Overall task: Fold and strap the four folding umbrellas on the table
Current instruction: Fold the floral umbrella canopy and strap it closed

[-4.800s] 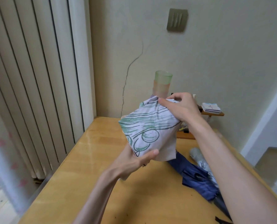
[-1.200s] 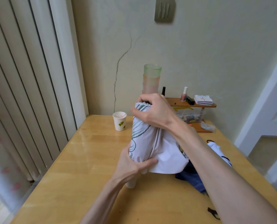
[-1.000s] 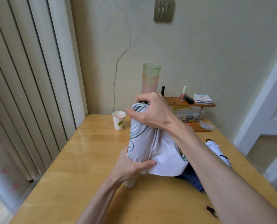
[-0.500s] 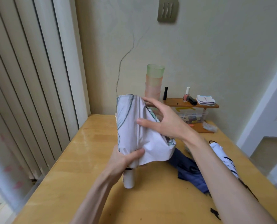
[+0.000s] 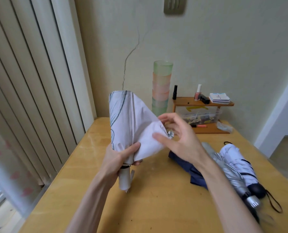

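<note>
**One umbrella in hand, three lying to the right**

On my feed the left hand point(image 5: 121, 158) grips the white patterned umbrella point(image 5: 129, 121) round its lower end, thumb across the gathered cloth, with the pale handle sticking out below the fist towards the surface point(image 5: 156, 209). The umbrella stands nearly upright, its canopy loose and flaring out at the top. The right hand point(image 5: 178, 137) is at a slack flap of the canopy: its thumb tip lies on the cloth and its fingers are spread and only loosely bent, closed on nothing that I can make out. To the right, a navy umbrella point(image 5: 190, 169), a silver umbrella point(image 5: 232, 175) and a white umbrella with a dark handle point(image 5: 235, 157) lie bunched together on the surface.
</note>
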Tool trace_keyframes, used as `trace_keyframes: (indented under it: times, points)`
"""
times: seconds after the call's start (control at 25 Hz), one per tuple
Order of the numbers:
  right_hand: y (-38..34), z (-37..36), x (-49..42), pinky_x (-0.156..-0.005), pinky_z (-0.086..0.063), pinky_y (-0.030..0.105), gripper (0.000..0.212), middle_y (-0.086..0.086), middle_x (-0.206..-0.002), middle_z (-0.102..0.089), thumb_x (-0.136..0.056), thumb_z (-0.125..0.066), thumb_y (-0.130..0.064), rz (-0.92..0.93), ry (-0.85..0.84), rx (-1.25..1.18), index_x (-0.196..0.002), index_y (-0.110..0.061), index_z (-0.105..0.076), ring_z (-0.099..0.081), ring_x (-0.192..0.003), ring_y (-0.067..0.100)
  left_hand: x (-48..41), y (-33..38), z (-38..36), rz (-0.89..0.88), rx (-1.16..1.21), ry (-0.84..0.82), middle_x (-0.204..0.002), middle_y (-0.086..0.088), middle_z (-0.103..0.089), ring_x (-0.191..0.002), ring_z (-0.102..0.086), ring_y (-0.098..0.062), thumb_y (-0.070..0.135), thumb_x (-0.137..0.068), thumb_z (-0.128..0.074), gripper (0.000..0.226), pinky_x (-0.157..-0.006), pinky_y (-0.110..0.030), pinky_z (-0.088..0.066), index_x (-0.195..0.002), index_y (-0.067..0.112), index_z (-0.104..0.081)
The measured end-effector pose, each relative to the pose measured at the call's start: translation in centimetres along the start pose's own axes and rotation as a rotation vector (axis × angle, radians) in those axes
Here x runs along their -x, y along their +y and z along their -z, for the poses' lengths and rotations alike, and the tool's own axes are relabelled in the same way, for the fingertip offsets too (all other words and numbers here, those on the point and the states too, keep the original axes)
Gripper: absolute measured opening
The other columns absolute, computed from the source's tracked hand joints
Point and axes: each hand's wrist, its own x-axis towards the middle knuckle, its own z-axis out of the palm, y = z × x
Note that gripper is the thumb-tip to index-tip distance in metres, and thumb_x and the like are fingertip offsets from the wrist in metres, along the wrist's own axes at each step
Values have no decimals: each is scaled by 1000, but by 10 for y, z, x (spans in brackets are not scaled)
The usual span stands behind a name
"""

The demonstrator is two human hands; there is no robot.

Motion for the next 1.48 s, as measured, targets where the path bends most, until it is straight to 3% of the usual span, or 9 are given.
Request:
trace_keyframes:
  times: [0.12,0.36,0.6,0.72,0.8,1.0,1.16,1.32,1.48]
  points:
    - [10,2,13,-103,-47,21,74,-25,-138,-53,-80,-92,-25,-13,-206,233,-141,-44,-54,-52,-130,3,0,2,-6,37,99,53,-106,-16,-78,-79,-71,-35,14,-74,-93,44,-74,-52,-62,-112,3,-73]
    - [22,-14,9,-70,-50,23,43,-13,-106,-68,-81,-82,-2,124,187,203,-114,-26,-68,-63,-86,14,-2,-4,-20,85,159,88,-88,-4,-73,-78,-64,-36,13,-81,-88,30,-54,-29,-55,-105,8,-73]
    - [22,-6,9,-73,-55,18,26,-8,-95,-77,-85,-77,7,108,458,34,-101,-13,-73,-72,-87,6,-2,-4,-24,94,192,91,-98,-8,-78,-82,-70,-35,12,-79,-89,40,-62,-32,-60,-115,3,-74]
    - [28,-6,14,-52,-40,30,36,-6,-64,-57,-73,-65,19,41,706,262,-74,-15,-54,-50,-58,19,-2,-1,-25,90,187,102,-98,-9,-78,-83,-71,-35,12,-80,-89,39,-66,-34,-61,-116,4,-73]
    - [37,-3,14,-50,-28,33,41,-4,-65,-42,-61,-54,23,70,767,508,-69,-16,-41,-36,-59,24,-4,-1,-24,90,195,108,-96,-10,-77,-84,-70,-39,11,-80,-88,39,-64,-34,-61,-116,3,-72]
    - [37,5,11,-60,-58,48,31,-5,-90,-72,-86,-73,7,155,513,270,-93,-20,-60,-71,-78,19,-3,1,-18,80,222,97,-94,-11,-72,-77,-62,-34,8,-83,-85,34,-60,-36,-60,-113,0,-70]
    - [31,5,10,-66,-57,49,33,-9,-90,-69,-84,-73,6,149,557,248,-101,-21,-62,-67,-77,19,-3,6,-4,20,144,45,-104,-9,-75,-79,-66,-31,7,-79,-87,44,-68,-40,-59,-119,2,-70]
    - [21,24,12,-108,-48,31,69,-12,-134,-60,-85,-76,-2,-31,-56,48,-141,-37,-55,-55,-131,5,-5,3,15,-68,-58,121,-112,-6,-79,-104,-75,-33,22,-67,-89,58,-94,-53,-60,-122,15,-71]
    - [18,18,7,-117,-38,35,63,-17,-145,-50,-88,-70,-28,-9,-74,39,-145,-47,-53,-44,-140,-3,-1,3,27,-90,-299,48,-98,-9,-79,-85,-74,-29,26,-59,-91,58,-71,-43,-64,-112,12,-71]
